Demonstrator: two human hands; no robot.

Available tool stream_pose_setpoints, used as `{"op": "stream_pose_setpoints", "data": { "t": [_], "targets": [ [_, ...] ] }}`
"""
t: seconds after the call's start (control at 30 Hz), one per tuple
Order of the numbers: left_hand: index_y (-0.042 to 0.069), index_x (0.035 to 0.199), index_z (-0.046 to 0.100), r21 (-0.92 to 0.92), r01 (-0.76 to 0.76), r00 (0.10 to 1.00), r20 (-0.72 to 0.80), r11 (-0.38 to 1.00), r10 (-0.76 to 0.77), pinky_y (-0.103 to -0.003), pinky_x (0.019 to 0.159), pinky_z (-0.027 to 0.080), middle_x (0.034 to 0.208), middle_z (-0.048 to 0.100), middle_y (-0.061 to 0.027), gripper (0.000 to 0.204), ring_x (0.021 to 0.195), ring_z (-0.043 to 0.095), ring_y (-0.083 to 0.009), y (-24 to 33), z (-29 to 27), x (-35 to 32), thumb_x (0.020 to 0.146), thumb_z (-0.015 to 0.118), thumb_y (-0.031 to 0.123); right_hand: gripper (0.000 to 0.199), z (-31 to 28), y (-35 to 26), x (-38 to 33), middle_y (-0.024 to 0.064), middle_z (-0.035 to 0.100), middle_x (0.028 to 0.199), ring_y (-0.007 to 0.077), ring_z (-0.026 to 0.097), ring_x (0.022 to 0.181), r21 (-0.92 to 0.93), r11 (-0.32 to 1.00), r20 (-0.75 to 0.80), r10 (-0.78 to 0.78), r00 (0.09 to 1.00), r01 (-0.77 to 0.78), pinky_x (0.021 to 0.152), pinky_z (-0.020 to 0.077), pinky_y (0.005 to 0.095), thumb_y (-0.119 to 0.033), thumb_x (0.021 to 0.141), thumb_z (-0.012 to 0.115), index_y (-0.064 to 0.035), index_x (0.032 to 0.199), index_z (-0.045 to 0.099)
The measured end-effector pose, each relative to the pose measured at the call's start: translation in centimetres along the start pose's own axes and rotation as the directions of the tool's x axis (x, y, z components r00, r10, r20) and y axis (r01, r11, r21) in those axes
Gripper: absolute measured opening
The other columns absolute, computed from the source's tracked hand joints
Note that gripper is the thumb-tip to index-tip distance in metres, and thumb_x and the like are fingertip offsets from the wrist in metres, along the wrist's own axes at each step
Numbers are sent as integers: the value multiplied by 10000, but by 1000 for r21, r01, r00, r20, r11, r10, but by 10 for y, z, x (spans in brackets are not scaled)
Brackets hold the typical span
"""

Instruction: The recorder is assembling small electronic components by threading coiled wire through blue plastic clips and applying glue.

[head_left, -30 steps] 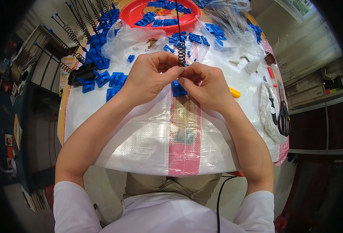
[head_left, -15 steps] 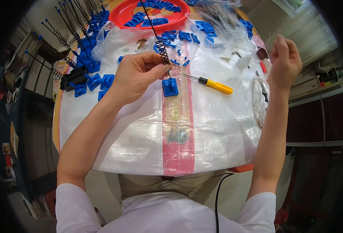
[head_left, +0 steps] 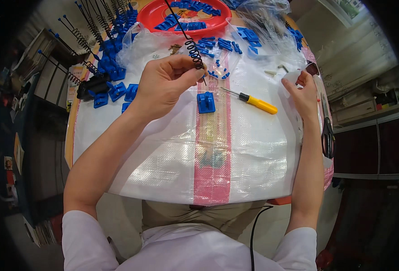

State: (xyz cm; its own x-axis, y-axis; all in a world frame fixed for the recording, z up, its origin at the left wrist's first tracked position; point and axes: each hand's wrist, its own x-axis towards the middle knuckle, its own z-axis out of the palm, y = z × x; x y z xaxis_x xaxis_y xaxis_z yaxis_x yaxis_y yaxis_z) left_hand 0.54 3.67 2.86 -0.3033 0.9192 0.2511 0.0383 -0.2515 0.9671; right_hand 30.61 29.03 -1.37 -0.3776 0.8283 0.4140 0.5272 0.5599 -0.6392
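Where left hand (head_left: 165, 86) pinches: coiled wire (head_left: 192, 49)
Right hand (head_left: 304, 95): at white bottle (head_left: 292, 78), grip unclear
Blue base (head_left: 206, 104): near screwdriver (head_left: 262, 105)

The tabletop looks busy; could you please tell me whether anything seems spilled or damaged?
Nothing looks spilled or damaged; tiny blue pieces lie loosely scattered beyond the blue base, the yellow screwdriver slantwise beside it.

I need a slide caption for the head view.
Left hand holds a coiled black wire; a blue base and yellow screwdriver lie on woven sheeting.
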Motion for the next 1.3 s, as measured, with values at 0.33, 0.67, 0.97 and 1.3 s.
{"op": "stream_pose_setpoints", "data": {
  "t": [0.33,0.67,0.97,1.3],
  "targets": [
    [-12,1060,721,-119,-59,995,-88,991,49,-313,841,528,1017,735,-95,123,882,658,-145,-18,-1,-5,961,672,42,353,2,3,0,96,736,958,170,669,900,106,989,19,101,995,-102,824,513,308,-264,850,806,29,1022,713],
    [-13,1053,718,-154,-57,995,-90,986,43,-308,842,530,1014,737,-84,119,889,662,-138,-21,-2,-8,963,679,54,272,-27,-36,7,79,731,952,106,671,856,257,962,-27,98,995,-88,785,514,243,-153,894,765,52,1043,668],
    [-3,1066,720,-146,-43,995,-94,988,29,-310,850,537,1024,740,-80,125,909,673,-139,-22,-2,-8,961,688,58,272,-41,-85,-30,74,685,947,121,682,810,390,907,315,30,949,-158,676,554,261,-94,924,712,62,1122,609],
    [0,1065,719,-156,-46,992,-121,987,27,-314,852,540,1020,738,-83,119,909,672,-143,-19,-1,-10,960,679,42,259,-53,-71,-51,23,688,973,79,610,832,236,966,422,-3,907,-107,763,495,240,-60,888,743,24,1122,670]
  ]
}}
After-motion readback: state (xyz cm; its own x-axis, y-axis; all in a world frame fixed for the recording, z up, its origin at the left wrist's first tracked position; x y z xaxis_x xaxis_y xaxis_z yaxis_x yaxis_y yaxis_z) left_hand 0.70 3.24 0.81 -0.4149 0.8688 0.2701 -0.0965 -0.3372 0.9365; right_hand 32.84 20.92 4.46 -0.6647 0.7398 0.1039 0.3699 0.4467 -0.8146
